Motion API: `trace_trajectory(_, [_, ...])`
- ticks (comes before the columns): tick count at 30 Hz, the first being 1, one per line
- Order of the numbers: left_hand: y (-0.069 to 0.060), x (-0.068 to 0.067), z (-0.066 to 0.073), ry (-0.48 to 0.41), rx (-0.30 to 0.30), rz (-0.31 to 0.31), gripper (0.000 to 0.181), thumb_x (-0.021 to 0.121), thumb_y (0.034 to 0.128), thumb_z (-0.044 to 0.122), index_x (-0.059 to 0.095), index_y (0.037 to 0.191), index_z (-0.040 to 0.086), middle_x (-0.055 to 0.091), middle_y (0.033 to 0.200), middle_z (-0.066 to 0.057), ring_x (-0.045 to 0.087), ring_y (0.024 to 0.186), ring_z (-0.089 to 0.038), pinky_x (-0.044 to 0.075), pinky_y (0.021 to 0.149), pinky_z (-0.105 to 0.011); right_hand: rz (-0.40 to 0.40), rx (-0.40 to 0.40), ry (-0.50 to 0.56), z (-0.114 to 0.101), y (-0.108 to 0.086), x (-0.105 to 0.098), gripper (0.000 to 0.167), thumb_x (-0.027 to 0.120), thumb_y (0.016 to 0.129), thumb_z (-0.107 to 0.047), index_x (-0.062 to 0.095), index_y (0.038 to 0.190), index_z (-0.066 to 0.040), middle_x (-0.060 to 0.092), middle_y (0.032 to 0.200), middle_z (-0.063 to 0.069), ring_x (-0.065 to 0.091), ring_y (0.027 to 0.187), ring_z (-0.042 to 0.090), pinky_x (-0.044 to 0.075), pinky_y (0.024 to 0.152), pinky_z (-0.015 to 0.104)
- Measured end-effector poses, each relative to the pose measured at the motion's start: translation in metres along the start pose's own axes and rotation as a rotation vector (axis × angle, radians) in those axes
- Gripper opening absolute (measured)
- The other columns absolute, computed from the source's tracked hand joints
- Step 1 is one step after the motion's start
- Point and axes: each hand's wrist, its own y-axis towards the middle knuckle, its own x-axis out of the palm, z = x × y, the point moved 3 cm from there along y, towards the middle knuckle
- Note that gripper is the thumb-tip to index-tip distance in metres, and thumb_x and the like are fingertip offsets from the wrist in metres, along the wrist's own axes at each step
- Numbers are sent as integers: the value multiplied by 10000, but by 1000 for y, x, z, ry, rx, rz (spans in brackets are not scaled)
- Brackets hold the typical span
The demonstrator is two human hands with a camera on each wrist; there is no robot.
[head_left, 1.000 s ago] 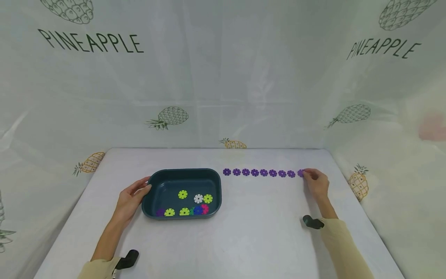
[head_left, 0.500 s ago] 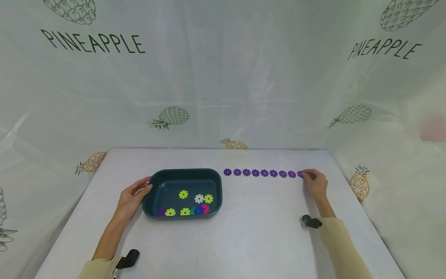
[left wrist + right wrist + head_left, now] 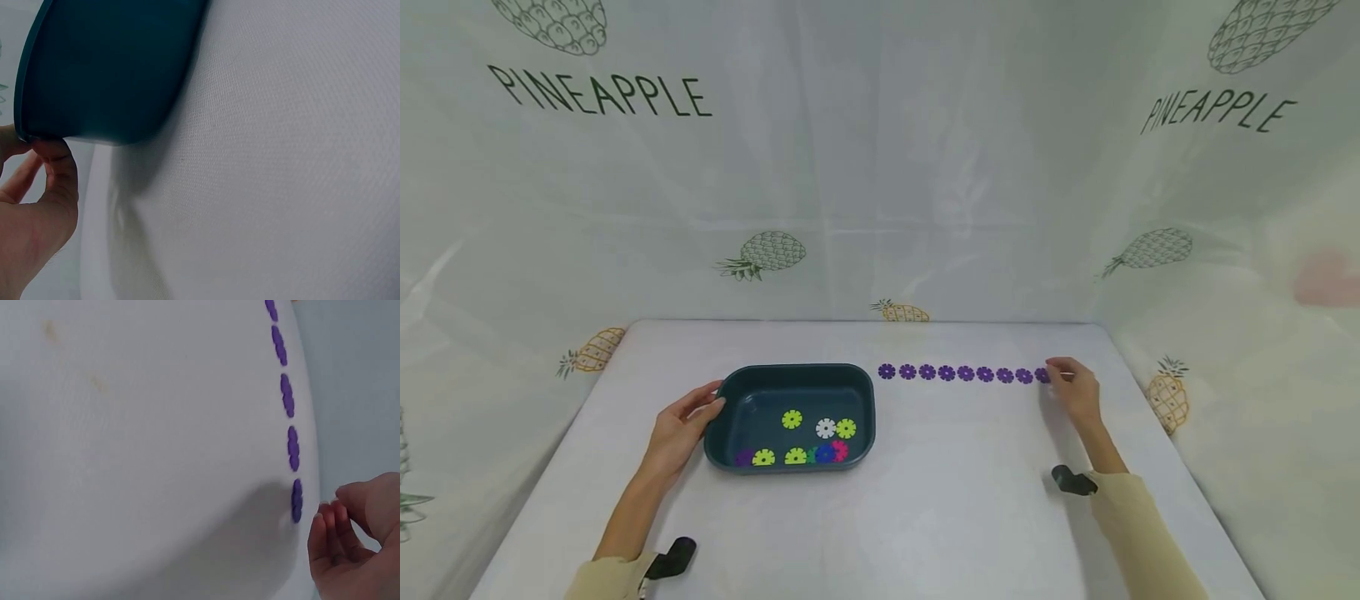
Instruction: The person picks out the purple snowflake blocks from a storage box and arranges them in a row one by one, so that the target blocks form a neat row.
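My left hand (image 3: 676, 437) grips the left rim of a dark teal tray (image 3: 797, 468), thumb over the edge; the left wrist view shows the fingers (image 3: 59, 169) pinching the tray's corner. Inside lie several flower-shaped plastic discs: yellow-green (image 3: 792, 419), white (image 3: 826, 428), blue (image 3: 825, 452), pink (image 3: 839, 451), green and purple. A straight row of purple flower-shaped discs (image 3: 966, 373) runs rightward from beside the tray. By the row's last purple disc (image 3: 297, 500) is my right hand (image 3: 1077, 392), raised just above the table, its fingertips close together with nothing between them.
A white-covered table (image 3: 955, 500) carries everything. Behind it and at its sides hangs a pale curtain (image 3: 925, 167) printed with pineapples. Dark wrist-camera mounts (image 3: 672, 558) sit at both sleeves.
The right hand has let go of the last purple disc at the row's right end and lifted slightly off it. The left hand and tray stay in place.
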Motion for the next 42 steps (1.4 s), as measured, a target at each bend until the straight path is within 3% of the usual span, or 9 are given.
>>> trace_trajectory(3, [0,0,1,9,-3,-1,628,619,1030,424,466,1540,90,455,1451,-153,530,1063,-4,481,852,-84,-5,-71,-34,-13,-3,0,274,547,1066,-127,666,1214,71,661,1220,282,636,1109,417,527,868,301])
trace_trajectory(6, [-1,0,2,12,0,-7,630,617,1033,413,455,1547,86,446,1463,-161,521,1071,3,472,855,-74,-14,-118,-40,-25,-7,2,270,543,1071,-127,666,1207,70,665,1196,276,637,1094,417,531,910,443])
trace_trajectory(9, [-1,1,2,14,10,-9,625,617,1035,408,460,1543,81,451,1454,-161,525,1064,9,476,851,-79,-25,-166,-22,-37,-9,4,260,552,1067,-121,671,1196,70,669,1171,267,643,1070,405,525,875,280])
trace_trajectory(12, [-1,0,1,14,18,-7,616,614,1038,403,466,1538,76,456,1432,-145,522,1062,5,484,846,-86,-42,-220,7,-49,-11,9,246,565,1059,-104,671,1190,74,670,1153,261,647,1053,398,439,805,99])
trace_trajectory(15, [-1,0,1,18,24,-5,618,612,1038,407,468,1534,67,459,1410,-134,518,1058,-5,487,843,-88,-67,-267,41,-65,-14,16,238,571,1055,-87,662,1194,83,666,1134,252,641,1044,390,401,787,43])
trace_trajectory(20, [0,1,2,10,29,-7,622,620,1035,399,468,1531,56,464,1382,-121,529,1036,9,493,837,-95,-86,-358,65,-89,-21,26,213,592,1041,-59,660,1183,84,670,1106,241,638,1018,381,454,813,118])
trace_trajectory(29, [0,0,1,3,14,0,634,634,1026,404,469,1531,57,464,1392,-121,553,1006,51,499,827,-102,-167,-400,81,-127,-32,52,208,617,1032,-61,662,1210,36,667,1148,189,643,1046,327,547,912,455])
trace_trajectory(42, [0,0,1,6,34,-9,632,626,1031,404,467,1529,47,463,1378,-118,548,1004,29,501,822,-107,-256,-529,133,-178,-54,90,193,645,1020,-67,682,1188,18,686,1113,144,656,1013,272,570,910,434])
